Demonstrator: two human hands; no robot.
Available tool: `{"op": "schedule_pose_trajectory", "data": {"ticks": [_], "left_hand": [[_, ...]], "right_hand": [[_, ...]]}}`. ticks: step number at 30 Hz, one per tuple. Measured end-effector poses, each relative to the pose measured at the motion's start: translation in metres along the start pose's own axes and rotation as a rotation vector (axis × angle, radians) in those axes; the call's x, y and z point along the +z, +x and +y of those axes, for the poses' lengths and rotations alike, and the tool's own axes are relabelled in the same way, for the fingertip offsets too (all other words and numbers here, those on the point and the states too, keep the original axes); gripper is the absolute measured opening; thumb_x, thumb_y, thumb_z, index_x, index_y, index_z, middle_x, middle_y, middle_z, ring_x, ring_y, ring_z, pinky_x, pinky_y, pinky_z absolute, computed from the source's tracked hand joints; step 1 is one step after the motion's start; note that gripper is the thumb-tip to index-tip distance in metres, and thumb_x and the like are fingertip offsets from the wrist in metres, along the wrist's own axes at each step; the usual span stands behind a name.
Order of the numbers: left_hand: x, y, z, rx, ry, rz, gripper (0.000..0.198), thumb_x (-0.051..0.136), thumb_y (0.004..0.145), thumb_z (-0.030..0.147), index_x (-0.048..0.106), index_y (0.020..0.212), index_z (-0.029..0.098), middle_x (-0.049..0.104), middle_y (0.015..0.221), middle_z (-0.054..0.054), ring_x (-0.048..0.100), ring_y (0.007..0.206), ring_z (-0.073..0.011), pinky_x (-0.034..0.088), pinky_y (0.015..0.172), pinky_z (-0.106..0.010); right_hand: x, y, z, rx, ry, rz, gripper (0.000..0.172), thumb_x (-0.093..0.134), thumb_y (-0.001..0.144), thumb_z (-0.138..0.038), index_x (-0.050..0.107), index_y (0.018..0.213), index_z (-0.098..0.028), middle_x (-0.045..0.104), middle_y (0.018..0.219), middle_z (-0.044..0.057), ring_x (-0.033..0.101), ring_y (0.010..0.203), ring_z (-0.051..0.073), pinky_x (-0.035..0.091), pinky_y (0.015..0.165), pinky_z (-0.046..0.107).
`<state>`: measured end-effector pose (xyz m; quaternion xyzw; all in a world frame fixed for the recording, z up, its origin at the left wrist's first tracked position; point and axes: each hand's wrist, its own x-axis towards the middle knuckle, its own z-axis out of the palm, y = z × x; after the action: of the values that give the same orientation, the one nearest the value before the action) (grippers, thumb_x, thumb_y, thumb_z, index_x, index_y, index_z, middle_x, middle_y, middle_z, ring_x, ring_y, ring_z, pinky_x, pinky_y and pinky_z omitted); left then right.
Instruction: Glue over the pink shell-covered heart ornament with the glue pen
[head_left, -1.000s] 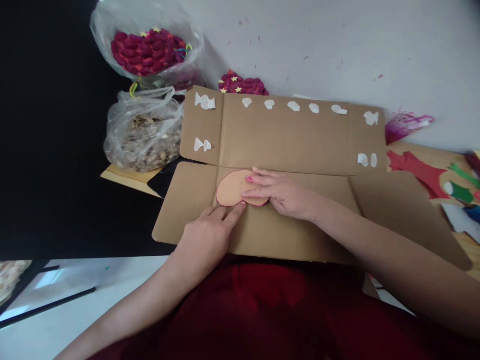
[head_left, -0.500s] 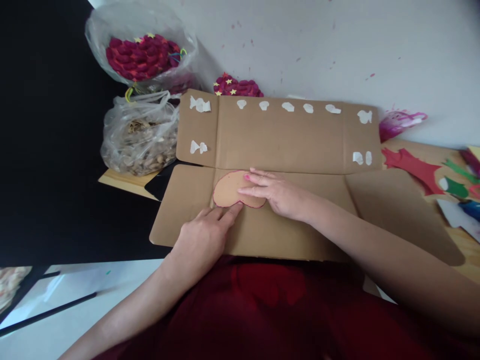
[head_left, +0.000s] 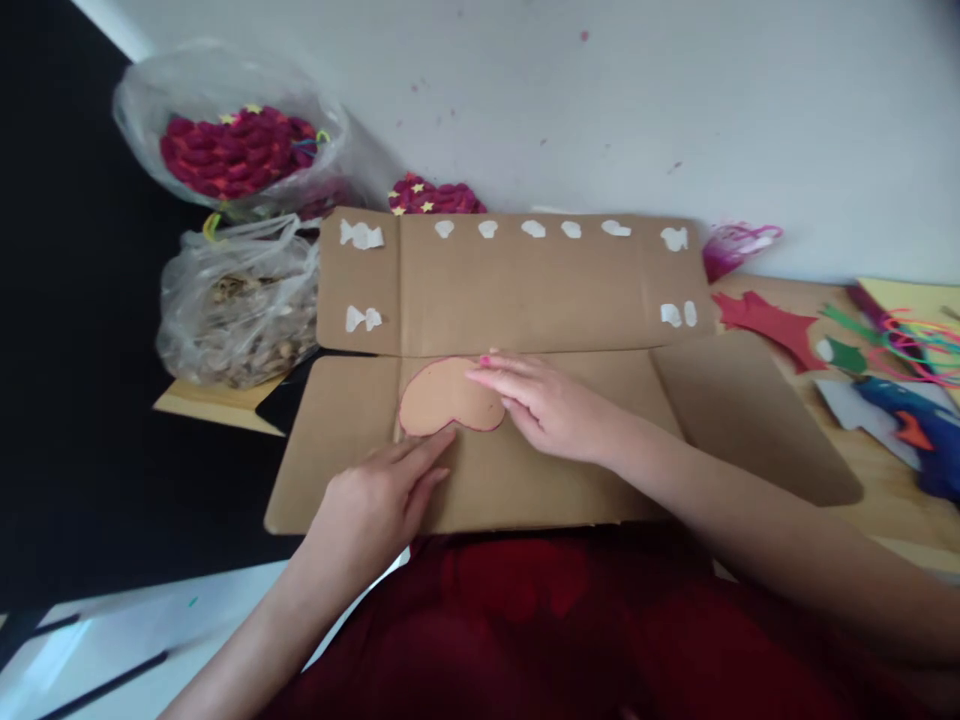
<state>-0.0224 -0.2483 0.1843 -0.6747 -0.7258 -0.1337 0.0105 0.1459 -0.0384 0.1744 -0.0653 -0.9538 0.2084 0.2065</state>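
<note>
A cardboard heart cutout [head_left: 439,398] with a dark red edge lies flat on an unfolded cardboard box [head_left: 592,480], its notch toward me. My right hand [head_left: 551,405] rests on the heart's right side, fingers stretched out. At the notch, my left hand [head_left: 382,490] touches the lower edge with extended fingertips, its palm over the box panel. Torn white paper patches [head_left: 533,229] are stuck along the box's far flap.
Behind on the left stand a plastic bag with dark red decorated pieces [head_left: 232,150] and a bag of shells [head_left: 247,335]. On the right lie red paper scraps [head_left: 772,325], green scraps [head_left: 847,355] and a blue glue gun [head_left: 915,430]. A wall stands behind.
The view has shifted, so the scene sits further left and slightly lower. My right hand's fingers have drawn closer together; my left hand's fingertips remain at the notch.
</note>
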Motion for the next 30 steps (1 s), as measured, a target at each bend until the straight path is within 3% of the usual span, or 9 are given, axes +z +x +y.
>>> {"op": "schedule_pose_trajectory", "data": {"ticks": [4, 9, 11, 14, 19, 21, 24, 27, 30], "left_hand": [[-0.001, -0.005, -0.004, -0.012, -0.201, 0.193, 0.020, 0.060, 0.098, 0.031, 0.075, 0.112, 0.027, 0.078, 0.107, -0.002, 0.074, 0.093, -0.0176, 0.059, 0.084, -0.028], [-0.006, -0.003, 0.000, -0.016, -0.234, 0.269, 0.015, 0.065, 0.094, 0.032, 0.074, 0.084, 0.025, 0.070, 0.086, -0.002, 0.069, 0.082, -0.0177, 0.055, 0.069, -0.028], [-0.008, 0.002, 0.004, -0.020, -0.217, 0.325, 0.011, 0.064, 0.095, 0.028, 0.075, 0.095, 0.026, 0.070, 0.095, -0.004, 0.069, 0.090, -0.0190, 0.056, 0.077, -0.031], [-0.009, 0.011, 0.010, -0.005, -0.219, 0.387, 0.026, 0.061, 0.095, 0.021, 0.071, 0.118, 0.031, 0.072, 0.109, -0.003, 0.068, 0.098, -0.0199, 0.055, 0.088, -0.036], [-0.023, 0.019, 0.008, 0.028, -0.175, 0.444, 0.008, 0.066, 0.091, 0.023, 0.071, 0.089, 0.029, 0.075, 0.085, 0.000, 0.068, 0.088, -0.0231, 0.054, 0.083, -0.040], [-0.033, 0.024, 0.002, -0.054, -0.119, 0.477, 0.010, 0.063, 0.093, 0.028, 0.072, 0.088, 0.028, 0.075, 0.088, -0.001, 0.068, 0.090, -0.0232, 0.054, 0.088, -0.041], [-0.049, 0.033, -0.013, -0.341, -0.082, 0.507, 0.026, 0.058, 0.096, 0.039, 0.072, 0.117, 0.031, 0.077, 0.111, 0.000, 0.070, 0.101, -0.0233, 0.054, 0.098, -0.043], [-0.059, 0.040, -0.033, -0.535, -0.126, 0.363, 0.054, 0.061, 0.092, 0.049, 0.058, 0.143, 0.030, 0.070, 0.134, -0.004, 0.070, 0.108, -0.0250, 0.055, 0.098, -0.041], [-0.061, 0.044, -0.052, -0.460, -0.088, 0.217, 0.056, 0.060, 0.092, 0.050, 0.059, 0.142, 0.024, 0.070, 0.134, -0.006, 0.070, 0.111, -0.0242, 0.056, 0.096, -0.035]], "right_hand": [[-0.017, -0.027, -0.022, 0.021, 0.074, 0.078, 0.043, 0.044, 0.100, -0.012, 0.059, 0.140, -0.020, 0.067, 0.139, 0.011, 0.060, 0.133, 0.021, 0.051, 0.113, 0.045], [-0.037, -0.064, -0.038, 0.109, 0.188, 0.076, 0.036, 0.048, 0.100, -0.015, 0.066, 0.130, -0.024, 0.075, 0.122, 0.005, 0.069, 0.114, 0.019, 0.057, 0.100, 0.038], [-0.044, -0.079, -0.040, 0.155, 0.188, 0.107, 0.034, 0.048, 0.100, -0.015, 0.067, 0.128, -0.024, 0.077, 0.117, 0.005, 0.071, 0.109, 0.018, 0.058, 0.095, 0.037], [-0.054, -0.100, -0.038, 0.211, 0.153, 0.199, 0.034, 0.050, 0.100, -0.015, 0.066, 0.128, -0.026, 0.077, 0.116, 0.004, 0.071, 0.107, 0.017, 0.059, 0.093, 0.035], [-0.073, -0.133, -0.025, 0.321, -0.020, 0.414, 0.032, 0.056, 0.097, -0.016, 0.069, 0.123, -0.029, 0.076, 0.117, 0.003, 0.070, 0.113, 0.019, 0.058, 0.097, 0.037], [-0.082, -0.145, -0.018, 0.396, -0.102, 0.528, 0.028, 0.057, 0.096, -0.019, 0.072, 0.118, -0.029, 0.075, 0.118, 0.003, 0.070, 0.114, 0.021, 0.056, 0.101, 0.040], [-0.094, -0.161, -0.007, 0.519, -0.217, 0.663, 0.023, 0.059, 0.096, -0.027, 0.072, 0.115, -0.028, 0.076, 0.115, 0.004, 0.071, 0.109, 0.022, 0.055, 0.100, 0.043], [-0.101, -0.173, 0.003, 0.677, -0.319, 0.695, 0.030, 0.060, 0.094, -0.036, 0.071, 0.120, -0.026, 0.076, 0.116, 0.005, 0.072, 0.103, 0.023, 0.056, 0.094, 0.040], [-0.103, -0.180, 0.008, 0.807, -0.341, 0.652, 0.038, 0.059, 0.091, -0.043, 0.070, 0.124, -0.026, 0.075, 0.120, 0.007, 0.073, 0.097, 0.024, 0.058, 0.084, 0.038]]}}
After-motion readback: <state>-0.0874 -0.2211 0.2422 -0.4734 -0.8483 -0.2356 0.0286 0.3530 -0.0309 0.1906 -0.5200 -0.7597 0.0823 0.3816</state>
